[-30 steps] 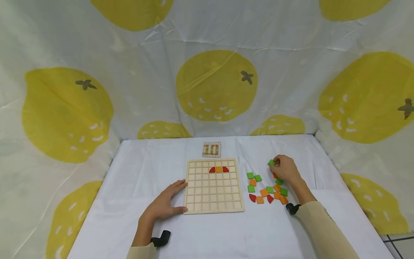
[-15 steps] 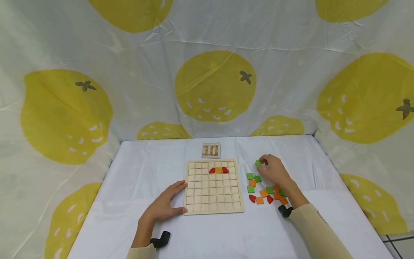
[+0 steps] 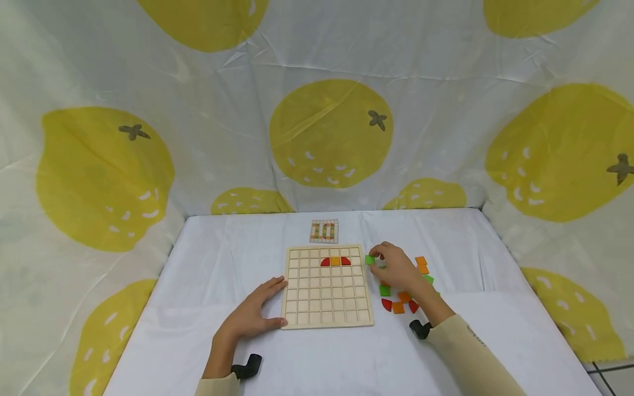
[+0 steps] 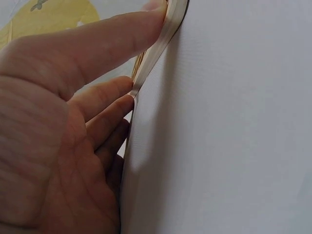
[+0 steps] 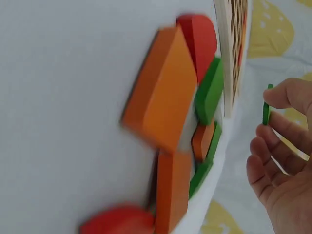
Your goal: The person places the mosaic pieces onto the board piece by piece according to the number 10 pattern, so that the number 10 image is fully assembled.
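Note:
My right hand [image 3: 396, 268] pinches a green square tile [image 3: 370, 259] between thumb and index finger, just off the right edge of the wooden grid board [image 3: 324, 324]. In the right wrist view the same green tile [image 5: 266, 104] stands on edge between the fingertips, above the table. My left hand [image 3: 255, 311] lies at the board's left side, thumb and fingertips touching its rim; the left wrist view has the fingers of this hand [image 4: 92, 112] stretched along the board edge. Two red quarter-round tiles [image 3: 345, 261] flank an orange square tile [image 3: 335, 261] in an upper row of the board.
A small pattern card [image 3: 324, 231] with a coloured design lies behind the board. Loose orange [image 3: 398, 308], green [image 3: 385, 291] and red tiles [image 3: 387, 304] are spread right of the board, several partly hidden under the right hand and forearm. A lemon-print cloth [image 3: 332, 132] hangs behind the table.
My right hand has carried the green tile leftward from the far side of the loose tiles to the board's right edge. The left hand stays at the board's side.

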The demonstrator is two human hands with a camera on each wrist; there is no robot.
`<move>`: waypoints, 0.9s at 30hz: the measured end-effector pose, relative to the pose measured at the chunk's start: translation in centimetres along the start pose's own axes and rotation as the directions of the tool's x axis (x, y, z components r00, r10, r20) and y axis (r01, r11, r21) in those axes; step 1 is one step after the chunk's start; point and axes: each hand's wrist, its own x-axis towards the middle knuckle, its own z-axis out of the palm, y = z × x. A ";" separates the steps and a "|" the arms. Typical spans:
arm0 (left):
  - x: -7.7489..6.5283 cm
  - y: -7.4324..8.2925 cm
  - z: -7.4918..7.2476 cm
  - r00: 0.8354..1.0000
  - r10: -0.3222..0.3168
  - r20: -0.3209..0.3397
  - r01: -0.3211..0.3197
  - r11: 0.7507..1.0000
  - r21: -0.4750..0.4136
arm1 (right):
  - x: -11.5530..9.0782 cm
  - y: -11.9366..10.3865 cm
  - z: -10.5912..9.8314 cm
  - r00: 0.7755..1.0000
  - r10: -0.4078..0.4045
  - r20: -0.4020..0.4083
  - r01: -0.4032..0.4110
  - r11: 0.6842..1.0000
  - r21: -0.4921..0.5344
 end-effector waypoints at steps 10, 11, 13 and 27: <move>-0.1 -0.3 0.2 1.000 0.002 0.001 -0.002 1.000 0.001 | 1.4 -2.4 2.8 0.993 -0.046 0.107 0.045 0.999 0.009; -0.1 -0.3 0.2 1.000 0.002 0.000 -0.002 1.000 -0.002 | 1.5 -2.5 3.1 0.992 -0.054 0.111 0.054 0.999 0.006; -0.1 -0.3 0.2 1.000 0.005 -0.001 -0.005 1.000 -0.004 | 1.7 -2.6 3.6 0.991 -0.057 0.121 0.058 0.998 -0.003; -0.1 0.1 0.0 1.000 -0.009 0.002 0.009 1.000 0.005 | 2.1 -3.4 4.1 0.988 -0.054 0.145 0.055 0.999 -0.003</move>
